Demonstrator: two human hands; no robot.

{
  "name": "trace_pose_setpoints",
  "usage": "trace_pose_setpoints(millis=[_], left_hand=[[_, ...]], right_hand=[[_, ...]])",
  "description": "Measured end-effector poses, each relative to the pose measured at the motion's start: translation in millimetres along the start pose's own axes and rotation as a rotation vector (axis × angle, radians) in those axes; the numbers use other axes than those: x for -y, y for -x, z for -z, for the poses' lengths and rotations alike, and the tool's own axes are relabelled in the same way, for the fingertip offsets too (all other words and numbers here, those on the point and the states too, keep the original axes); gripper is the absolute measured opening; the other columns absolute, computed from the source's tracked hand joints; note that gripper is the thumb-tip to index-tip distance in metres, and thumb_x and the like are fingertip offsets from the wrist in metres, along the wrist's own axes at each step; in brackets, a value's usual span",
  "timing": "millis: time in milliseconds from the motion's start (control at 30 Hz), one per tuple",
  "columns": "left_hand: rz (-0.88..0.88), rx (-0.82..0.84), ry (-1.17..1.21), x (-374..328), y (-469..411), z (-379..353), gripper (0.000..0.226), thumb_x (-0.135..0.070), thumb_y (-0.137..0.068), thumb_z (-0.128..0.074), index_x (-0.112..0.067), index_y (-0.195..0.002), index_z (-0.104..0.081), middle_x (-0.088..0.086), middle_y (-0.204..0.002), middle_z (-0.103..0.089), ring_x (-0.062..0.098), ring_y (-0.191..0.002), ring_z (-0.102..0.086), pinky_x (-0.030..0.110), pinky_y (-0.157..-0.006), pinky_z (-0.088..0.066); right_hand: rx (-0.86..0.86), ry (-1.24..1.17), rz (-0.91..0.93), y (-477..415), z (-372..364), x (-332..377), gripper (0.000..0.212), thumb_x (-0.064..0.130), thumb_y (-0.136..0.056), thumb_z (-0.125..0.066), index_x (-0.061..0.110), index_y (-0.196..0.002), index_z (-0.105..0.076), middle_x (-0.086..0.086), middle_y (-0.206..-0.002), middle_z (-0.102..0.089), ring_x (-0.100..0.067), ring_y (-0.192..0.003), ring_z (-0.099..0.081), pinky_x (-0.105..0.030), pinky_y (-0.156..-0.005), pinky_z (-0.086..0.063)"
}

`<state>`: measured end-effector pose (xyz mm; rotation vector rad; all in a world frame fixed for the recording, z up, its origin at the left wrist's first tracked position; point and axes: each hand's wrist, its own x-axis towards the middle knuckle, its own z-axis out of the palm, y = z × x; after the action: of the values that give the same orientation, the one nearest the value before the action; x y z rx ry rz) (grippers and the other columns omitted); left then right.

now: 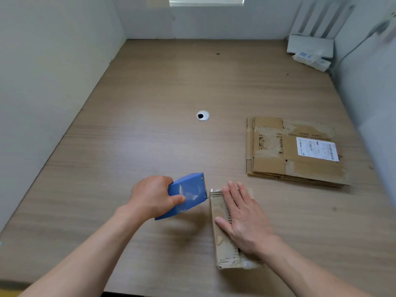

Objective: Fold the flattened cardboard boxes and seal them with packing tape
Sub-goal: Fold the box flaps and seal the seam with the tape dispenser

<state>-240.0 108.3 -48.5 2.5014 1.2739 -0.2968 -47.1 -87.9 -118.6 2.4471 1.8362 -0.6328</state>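
Just right of centre, close to the near edge of the worktop (150, 93), lies a small cardboard box (225, 243), worn and scuffed, its long side running away from the person. Clear tape glints along its near end and at its far left corner. The right hand (242, 219) rests flat on top of the box, fingers straight and slightly spread, thumb out to the left, holding nothing and only pressing down. To the left of the box, the left hand (152, 198) grips a blue tape dispenser (188, 195), fingers curled over its back and thumb laid along its side. The dispenser's toothed cutting edge points toward the box's far left corner and sits just beside it; whether the two touch cannot be told. Farther back on the right lies a stack of flattened boxes (293, 151), apart from the small box, with a white shipping label (317, 149) on the top sheet. A round metal cable grommet (203, 115) sits near the middle of the worktop. A white router (310, 43) stands in the far right corner, against pale partition walls (53, 71).
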Motion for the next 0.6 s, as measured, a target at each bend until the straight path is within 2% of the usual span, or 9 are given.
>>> trace_pose_setpoints(millis=[200,333,467,600], left_hand=[[-0.039,0.104,0.003,0.4,-10.0,34.9,0.039,-0.058,-0.068,-0.068,-0.022,-0.067,-0.055,-0.008,-0.066,-0.057,0.009,-0.063,-0.054,0.026,-0.052,-0.034],[-0.037,0.164,0.010,-2.6,-17.6,45.1,0.040,-0.059,-0.060,-0.064,-0.021,-0.067,-0.056,-0.007,-0.067,-0.058,0.011,-0.064,-0.056,0.026,-0.052,-0.035],[-0.049,0.118,-0.275,-16.1,-19.0,14.2,0.031,-0.049,-0.068,-0.064,-0.020,-0.075,-0.056,-0.007,-0.068,-0.053,0.018,-0.065,-0.054,0.025,-0.053,-0.035],[0.008,0.049,-0.245,2.5,-17.3,-3.7,0.034,-0.054,-0.070,-0.061,-0.022,-0.070,-0.050,-0.009,-0.069,-0.053,0.016,-0.065,-0.052,0.026,-0.051,-0.031]], right_hand=[[-0.010,0.003,0.014,1.1,1.8,-0.4,0.087,0.078,-0.086,-0.005,0.026,-0.148,0.027,0.010,-0.158,0.033,-0.013,-0.146,0.032,-0.041,-0.124,-0.014],[-0.016,0.008,0.019,1.0,2.6,1.2,0.088,0.078,-0.086,-0.005,0.025,-0.149,0.025,0.009,-0.158,0.032,-0.014,-0.147,0.030,-0.043,-0.124,-0.015],[-0.010,-0.017,0.019,2.7,1.6,1.9,0.083,0.079,-0.088,-0.007,0.032,-0.147,0.028,0.011,-0.158,0.033,-0.012,-0.146,0.032,-0.042,-0.124,-0.012],[-0.019,-0.022,0.016,1.9,2.7,-0.8,0.082,0.080,-0.088,-0.007,0.035,-0.147,0.029,0.011,-0.159,0.033,-0.012,-0.146,0.032,-0.042,-0.124,-0.010]])
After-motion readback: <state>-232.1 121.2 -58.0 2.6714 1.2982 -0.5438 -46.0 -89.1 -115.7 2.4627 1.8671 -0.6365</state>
